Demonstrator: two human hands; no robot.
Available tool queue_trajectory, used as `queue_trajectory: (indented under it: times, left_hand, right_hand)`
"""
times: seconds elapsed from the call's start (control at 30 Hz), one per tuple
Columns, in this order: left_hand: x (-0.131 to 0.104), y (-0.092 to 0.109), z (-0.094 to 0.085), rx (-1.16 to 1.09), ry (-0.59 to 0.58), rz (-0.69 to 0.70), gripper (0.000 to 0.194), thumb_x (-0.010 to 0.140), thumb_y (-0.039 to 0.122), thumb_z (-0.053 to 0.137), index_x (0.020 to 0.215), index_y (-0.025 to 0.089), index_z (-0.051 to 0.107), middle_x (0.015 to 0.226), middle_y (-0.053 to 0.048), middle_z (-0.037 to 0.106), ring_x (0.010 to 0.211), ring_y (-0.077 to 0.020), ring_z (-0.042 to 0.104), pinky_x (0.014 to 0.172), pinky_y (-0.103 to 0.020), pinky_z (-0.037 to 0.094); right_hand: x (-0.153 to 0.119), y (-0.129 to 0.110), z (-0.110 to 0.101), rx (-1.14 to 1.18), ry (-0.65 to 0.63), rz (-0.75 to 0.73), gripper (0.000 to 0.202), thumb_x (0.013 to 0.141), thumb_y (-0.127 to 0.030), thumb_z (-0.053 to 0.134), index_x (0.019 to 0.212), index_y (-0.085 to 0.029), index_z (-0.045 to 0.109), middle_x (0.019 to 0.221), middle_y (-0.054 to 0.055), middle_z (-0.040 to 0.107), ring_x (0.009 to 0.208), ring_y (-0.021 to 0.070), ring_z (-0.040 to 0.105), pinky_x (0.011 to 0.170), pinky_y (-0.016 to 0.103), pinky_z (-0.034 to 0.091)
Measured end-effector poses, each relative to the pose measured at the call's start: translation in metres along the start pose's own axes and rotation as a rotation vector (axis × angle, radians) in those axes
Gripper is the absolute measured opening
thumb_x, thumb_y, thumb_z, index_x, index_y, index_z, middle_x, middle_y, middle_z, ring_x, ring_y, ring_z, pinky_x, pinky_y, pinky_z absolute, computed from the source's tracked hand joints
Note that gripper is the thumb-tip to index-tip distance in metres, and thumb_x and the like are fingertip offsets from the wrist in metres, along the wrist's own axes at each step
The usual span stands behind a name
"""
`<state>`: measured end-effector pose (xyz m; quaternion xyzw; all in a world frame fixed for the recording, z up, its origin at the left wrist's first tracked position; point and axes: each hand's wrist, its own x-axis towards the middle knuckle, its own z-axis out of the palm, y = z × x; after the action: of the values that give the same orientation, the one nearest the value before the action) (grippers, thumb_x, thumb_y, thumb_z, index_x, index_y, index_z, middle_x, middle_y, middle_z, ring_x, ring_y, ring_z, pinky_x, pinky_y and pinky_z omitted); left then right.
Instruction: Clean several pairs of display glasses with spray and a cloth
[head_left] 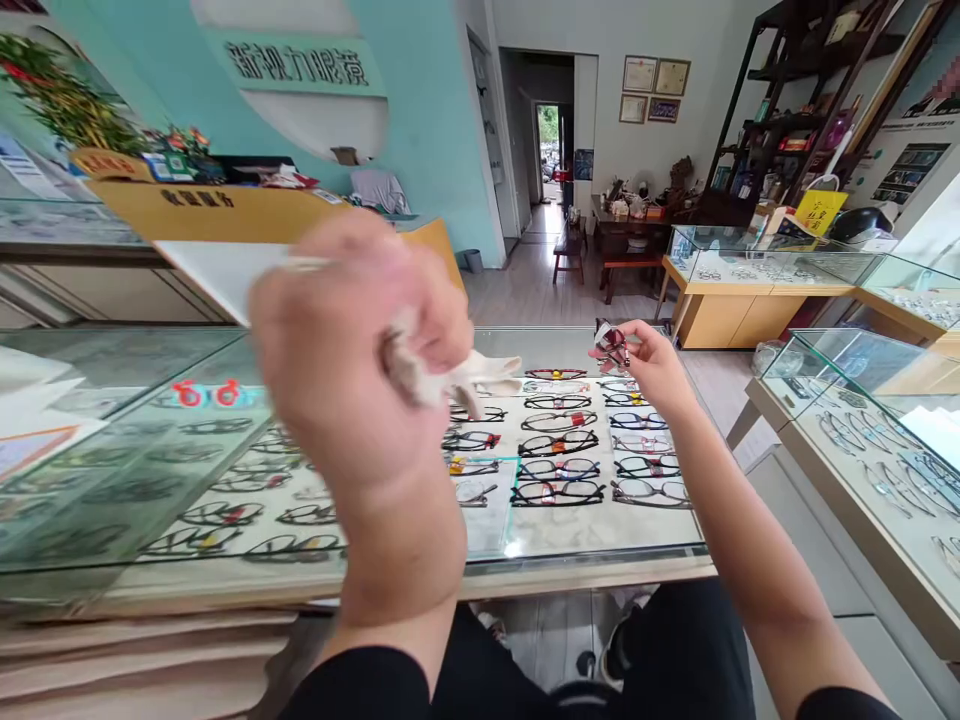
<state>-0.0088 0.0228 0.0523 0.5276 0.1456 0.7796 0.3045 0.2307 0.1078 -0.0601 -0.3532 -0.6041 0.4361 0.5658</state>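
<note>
Close to the camera and blurred, my left hand [352, 350] is closed around a crumpled whitish cloth [480, 376], whose end sticks out to the right. Farther out on the right, my right hand [651, 362] pinches a pair of dark-framed eyeglasses [613, 345], held up over the far part of the glass counter. Below both hands, rows of eyeglasses [559, 443] lie in the glass display case [585, 535], many with small red or orange tags. My left hand and forearm hide part of the rows.
A second glass case [847, 425] with frames stands to the right. On the left are stacked white papers [30, 400] and a red glasses-shaped sign [206, 393]. Behind the counter, a yellow-and-white desk [247, 215], a wooden bench [571, 245] and a dark shelf [787, 125] are visible.
</note>
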Motion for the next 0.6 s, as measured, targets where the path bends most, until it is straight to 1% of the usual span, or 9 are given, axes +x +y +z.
queue_trajectory:
  times: [0.03, 0.07, 0.1, 0.2, 0.27, 0.33, 0.4, 0.47, 0.6]
  left_hand:
    - [0.001, -0.019, 0.007, 0.033, -0.078, -0.015, 0.042, 0.081, 0.027, 0.074, 0.056, 0.025, 0.041, 0.048, 0.009, 0.028, 0.038, -0.0066, 0.025, 0.037, -0.025, 0.012]
    - [0.001, -0.039, 0.010, 0.067, -0.115, -0.044, 0.042, 0.081, 0.030, 0.075, 0.056, 0.024, 0.042, 0.048, 0.009, 0.030, 0.038, -0.0060, 0.024, 0.036, -0.025, 0.013]
    - [0.001, -0.059, 0.010, 0.110, -0.150, -0.118, 0.042, 0.082, 0.034, 0.076, 0.056, 0.024, 0.045, 0.049, 0.008, 0.034, 0.039, -0.0055, 0.026, 0.037, -0.025, 0.017]
    - [-0.007, -0.109, -0.004, 0.218, -0.154, -0.385, 0.049, 0.075, 0.044, 0.082, 0.055, 0.023, 0.043, 0.049, 0.007, 0.038, 0.042, -0.0058, 0.032, 0.041, -0.023, 0.023]
    - [-0.017, -0.128, -0.017, 0.267, -0.127, -0.468, 0.052, 0.074, 0.051, 0.081, 0.054, 0.023, 0.041, 0.048, 0.007, 0.036, 0.042, -0.0061, 0.029, 0.042, -0.023, 0.023]
    - [-0.028, -0.138, -0.025, 0.287, -0.130, -0.488, 0.053, 0.075, 0.054, 0.080, 0.053, 0.023, 0.044, 0.047, 0.007, 0.038, 0.042, -0.0066, 0.031, 0.043, -0.023, 0.024]
    - [-0.037, -0.140, -0.029, 0.293, -0.147, -0.499, 0.051, 0.078, 0.054, 0.080, 0.055, 0.022, 0.049, 0.049, 0.006, 0.041, 0.043, -0.0071, 0.033, 0.044, -0.023, 0.027]
    - [-0.046, -0.140, -0.031, 0.296, -0.178, -0.527, 0.046, 0.081, 0.054, 0.080, 0.060, 0.021, 0.057, 0.054, 0.004, 0.049, 0.046, -0.0075, 0.038, 0.046, -0.023, 0.029]
    - [-0.058, -0.136, -0.032, 0.307, -0.257, -0.649, 0.040, 0.082, 0.058, 0.082, 0.078, 0.019, 0.074, 0.068, 0.000, 0.066, 0.052, -0.0079, 0.043, 0.049, -0.022, 0.031]
  right_hand:
    - [0.000, 0.004, -0.002, 0.017, 0.017, -0.031, 0.021, 0.085, -0.035, 0.078, 0.093, -0.027, 0.061, 0.080, -0.001, 0.074, 0.092, 0.0222, 0.080, 0.083, 0.037, 0.061]
    - [-0.001, 0.008, -0.004, 0.029, 0.033, -0.060, 0.021, 0.086, -0.037, 0.078, 0.094, -0.027, 0.062, 0.082, 0.000, 0.075, 0.092, 0.0224, 0.080, 0.084, 0.038, 0.061]
    - [-0.001, 0.011, -0.004, 0.034, 0.046, -0.087, 0.021, 0.086, -0.038, 0.078, 0.095, -0.027, 0.063, 0.084, 0.000, 0.076, 0.091, 0.0222, 0.079, 0.084, 0.038, 0.060]
    - [-0.002, 0.019, 0.000, 0.021, 0.083, -0.140, 0.016, 0.086, -0.036, 0.076, 0.096, -0.027, 0.066, 0.087, 0.001, 0.079, 0.086, 0.0204, 0.076, 0.087, 0.039, 0.060]
    - [-0.005, 0.020, 0.002, -0.022, 0.107, -0.151, 0.014, 0.086, -0.034, 0.074, 0.097, -0.027, 0.069, 0.085, 0.001, 0.078, 0.083, 0.0196, 0.074, 0.086, 0.039, 0.059]
    - [-0.011, 0.016, 0.003, -0.115, 0.125, -0.166, 0.013, 0.088, -0.033, 0.071, 0.099, -0.026, 0.073, 0.088, 0.001, 0.080, 0.083, 0.0195, 0.074, 0.085, 0.039, 0.059]
    - [-0.020, 0.008, 0.002, -0.255, 0.128, -0.207, 0.015, 0.091, -0.030, 0.067, 0.101, -0.026, 0.077, 0.096, 0.003, 0.082, 0.087, 0.0196, 0.075, 0.087, 0.038, 0.058]
    - [-0.030, -0.003, 0.001, -0.356, 0.102, -0.257, 0.017, 0.094, -0.028, 0.064, 0.101, -0.026, 0.080, 0.103, 0.003, 0.084, 0.093, 0.0201, 0.076, 0.090, 0.038, 0.058]
    - [-0.045, -0.019, 0.002, -0.446, 0.018, -0.271, 0.020, 0.097, -0.027, 0.063, 0.102, -0.027, 0.082, 0.106, 0.003, 0.087, 0.098, 0.0216, 0.079, 0.093, 0.040, 0.060]
